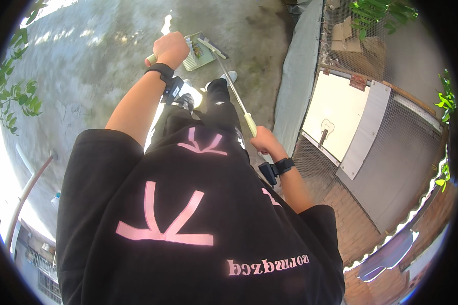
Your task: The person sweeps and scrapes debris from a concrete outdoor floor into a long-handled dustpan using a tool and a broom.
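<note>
My left hand (171,47) is closed around a pale green handle (150,60) at the upper middle. Just beyond it, a pale green dustpan (204,61) rests on the concrete ground, with leaves and small debris (196,49) inside. The hand hides any link between handle and pan. Lower and to the right, my right hand (267,143) grips the pale green end of a metal pole (234,89). That pole runs up to a flat, white-and-dark broom head (213,47), which overlaps the dustpan's right side.
A wire-mesh enclosure (313,171) with a white door panel (336,114) stands on the right. Grey sheeting (299,72) hangs along its near side. Cardboard (345,36) lies behind the mesh. Leafy branches (23,95) and a slanted pole (26,190) are at left.
</note>
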Demonstrator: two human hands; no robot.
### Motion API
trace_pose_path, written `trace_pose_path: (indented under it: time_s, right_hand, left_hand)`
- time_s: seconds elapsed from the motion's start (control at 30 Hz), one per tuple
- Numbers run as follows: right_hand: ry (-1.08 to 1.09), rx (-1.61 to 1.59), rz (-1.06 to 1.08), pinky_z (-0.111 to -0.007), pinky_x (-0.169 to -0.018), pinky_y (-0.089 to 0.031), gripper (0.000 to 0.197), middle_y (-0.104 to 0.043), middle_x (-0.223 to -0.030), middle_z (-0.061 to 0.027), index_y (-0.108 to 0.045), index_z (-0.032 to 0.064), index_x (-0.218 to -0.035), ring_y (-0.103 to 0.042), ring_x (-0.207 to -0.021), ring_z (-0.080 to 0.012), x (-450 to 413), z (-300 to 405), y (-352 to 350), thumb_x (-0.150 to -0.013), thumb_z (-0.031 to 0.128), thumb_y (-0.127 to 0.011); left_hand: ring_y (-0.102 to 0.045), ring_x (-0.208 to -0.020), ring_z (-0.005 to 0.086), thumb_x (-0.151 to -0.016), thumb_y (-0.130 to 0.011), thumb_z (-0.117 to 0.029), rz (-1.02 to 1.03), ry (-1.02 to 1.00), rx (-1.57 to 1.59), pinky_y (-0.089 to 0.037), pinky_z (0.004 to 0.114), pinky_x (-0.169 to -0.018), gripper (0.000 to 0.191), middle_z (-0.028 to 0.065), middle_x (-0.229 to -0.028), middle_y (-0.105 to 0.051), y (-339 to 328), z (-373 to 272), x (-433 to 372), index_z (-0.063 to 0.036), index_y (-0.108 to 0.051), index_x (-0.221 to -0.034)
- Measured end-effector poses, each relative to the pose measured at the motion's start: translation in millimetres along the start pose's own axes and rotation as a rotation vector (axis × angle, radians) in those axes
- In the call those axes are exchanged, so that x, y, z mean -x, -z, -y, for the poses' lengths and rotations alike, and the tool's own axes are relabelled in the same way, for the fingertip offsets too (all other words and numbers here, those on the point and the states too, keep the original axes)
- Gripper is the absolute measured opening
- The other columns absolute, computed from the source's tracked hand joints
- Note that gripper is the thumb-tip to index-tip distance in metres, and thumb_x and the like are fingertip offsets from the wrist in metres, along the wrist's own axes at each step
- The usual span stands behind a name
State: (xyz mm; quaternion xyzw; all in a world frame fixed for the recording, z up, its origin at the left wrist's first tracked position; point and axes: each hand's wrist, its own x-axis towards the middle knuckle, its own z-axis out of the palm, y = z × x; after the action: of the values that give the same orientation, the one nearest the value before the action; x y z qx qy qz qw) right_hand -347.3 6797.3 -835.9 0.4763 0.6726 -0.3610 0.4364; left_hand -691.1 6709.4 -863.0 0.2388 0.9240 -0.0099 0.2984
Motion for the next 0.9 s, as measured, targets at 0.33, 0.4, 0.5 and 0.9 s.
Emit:
trace_pose_path:
  time_s: [0.33,0.4,0.5,0.9]
  right_hand:
    - [0.094,-0.217,-0.058,-0.032,-0.042,-0.041,0.017,-0.056,-0.061,-0.0134,-0.053,-0.0049,-0.08,-0.054,-0.048,-0.0203,3.3,-47.4,25.9,-0.07,0.008,-0.052]
    - [0.079,-0.095,-0.154,-0.036,-0.042,-0.042,0.017,-0.056,-0.06,-0.0167,-0.052,-0.0071,-0.082,-0.056,-0.048,-0.0246,6.8,-4.7,-3.1,-0.07,0.005,-0.05]
    - [0.05,-0.161,0.086,-0.034,-0.035,-0.038,0.014,-0.053,-0.056,-0.0144,-0.05,-0.0056,-0.083,-0.052,-0.041,-0.0225,18.0,32.2,-5.2,-0.071,0.002,-0.049]
    - [0.122,-0.356,-0.018,-0.028,-0.035,-0.033,0.01,-0.051,-0.058,-0.0085,-0.051,-0.0024,-0.079,-0.047,-0.041,-0.0147,13.9,-20.9,23.9,-0.07,0.003,-0.052]
  left_hand:
    - [-0.064,-0.082,0.0303,-0.071,-0.053,-0.015,0.003,0.015,-0.003,-0.05,0.036,-0.068,0.021,0.0143,-0.087,-0.065,0.1,-0.9,1.4,-0.0046,-0.066,-0.083]
    - [-0.064,-0.082,0.0302,-0.071,-0.052,-0.014,-0.015,-0.001,0.003,-0.05,0.036,-0.068,0.021,0.0143,-0.087,-0.065,0.0,1.4,-0.8,-0.0046,-0.066,-0.083]
    - [-0.065,-0.079,0.0271,-0.073,-0.055,-0.014,-0.042,-0.005,-0.039,-0.05,0.034,-0.066,0.017,0.0119,-0.084,-0.066,-2.1,-1.5,-0.9,-0.0079,-0.068,-0.083]
    - [-0.063,-0.085,0.0296,-0.071,-0.053,-0.016,-0.024,0.008,0.009,-0.05,0.037,-0.069,0.024,0.0134,-0.09,-0.065,-4.3,8.3,2.1,-0.0062,-0.066,-0.089]
